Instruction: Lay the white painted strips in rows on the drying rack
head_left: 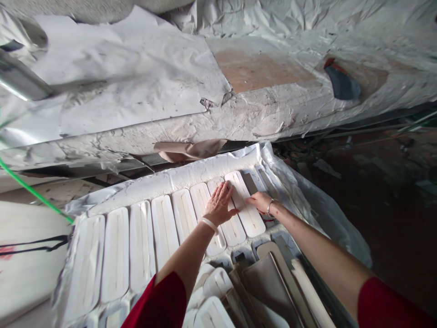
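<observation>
Left hand (220, 203), fingers spread flat, palm down on a white, elongated, round-ended plaster-coated slat (222, 214) in the upper row of a plastic-lined white tray (191, 175); it grips nothing. Right hand (261, 202), ring on one finger, rests its fingertips on the right edge of the neighbouring white slat (245, 205); whether the fingers close around that edge cannot be told. Both forearms end in red sleeves (160, 300).

Surface: the tray stands below a long bench (136, 100) covered with crumpled, plaster-smeared white sheeting; one bare brown patch (256, 68) of the bench top shows through. A dark red-and-grey object (341, 82) lies under the film at the right. The floor (392, 205) to the right is dark and cluttered. A green cord (30, 191) crosses the left edge.

Count: eight white slats lie side by side in the upper row, all parallel. Below them, further white rounded pieces and several tan, flat boards (269, 282) are stacked loosely; their number cannot be told.
</observation>
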Demonstrator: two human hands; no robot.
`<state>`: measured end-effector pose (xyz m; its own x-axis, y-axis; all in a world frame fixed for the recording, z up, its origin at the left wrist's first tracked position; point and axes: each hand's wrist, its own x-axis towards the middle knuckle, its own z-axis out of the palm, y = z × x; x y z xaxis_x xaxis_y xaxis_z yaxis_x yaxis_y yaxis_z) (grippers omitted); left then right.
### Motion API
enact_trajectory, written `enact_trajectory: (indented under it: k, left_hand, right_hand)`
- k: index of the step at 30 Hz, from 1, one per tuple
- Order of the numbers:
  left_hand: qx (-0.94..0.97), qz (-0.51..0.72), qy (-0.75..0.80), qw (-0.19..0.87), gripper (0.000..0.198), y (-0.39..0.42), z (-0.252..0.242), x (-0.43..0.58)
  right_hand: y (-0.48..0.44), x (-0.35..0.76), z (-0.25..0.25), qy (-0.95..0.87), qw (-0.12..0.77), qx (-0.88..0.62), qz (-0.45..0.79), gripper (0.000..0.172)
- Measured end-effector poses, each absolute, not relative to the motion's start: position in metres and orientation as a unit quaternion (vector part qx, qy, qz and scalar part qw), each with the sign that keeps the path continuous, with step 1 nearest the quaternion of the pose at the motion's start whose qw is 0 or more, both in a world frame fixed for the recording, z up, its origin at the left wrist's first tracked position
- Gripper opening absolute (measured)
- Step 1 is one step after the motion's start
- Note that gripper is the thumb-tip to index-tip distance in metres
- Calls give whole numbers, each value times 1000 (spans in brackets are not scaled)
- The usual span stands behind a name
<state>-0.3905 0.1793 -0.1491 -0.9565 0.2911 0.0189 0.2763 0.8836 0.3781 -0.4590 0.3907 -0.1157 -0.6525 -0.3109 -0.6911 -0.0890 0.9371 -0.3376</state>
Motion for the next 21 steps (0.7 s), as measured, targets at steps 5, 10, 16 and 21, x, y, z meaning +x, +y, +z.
enact_trajectory:
  k: [5, 10, 16, 21]
  left_hand:
    - [151, 180, 972, -1, 89, 183, -151, -391]
    - [162, 162, 973, 3, 84, 188, -154, -386]
    - [187, 141, 972, 26, 60, 192, -151, -368]
    - [187, 121, 975, 22, 58, 193, -150, -366]
  right_hand:
    - [381, -452, -111, 927, 343, -112, -100, 57]
    - [376, -450, -111, 945, 306, -108, -52, 56]
    - [374, -428, -96, 962, 247, -115, -30, 49]
    - [389, -309, -46, 957, 214, -142, -133, 40]
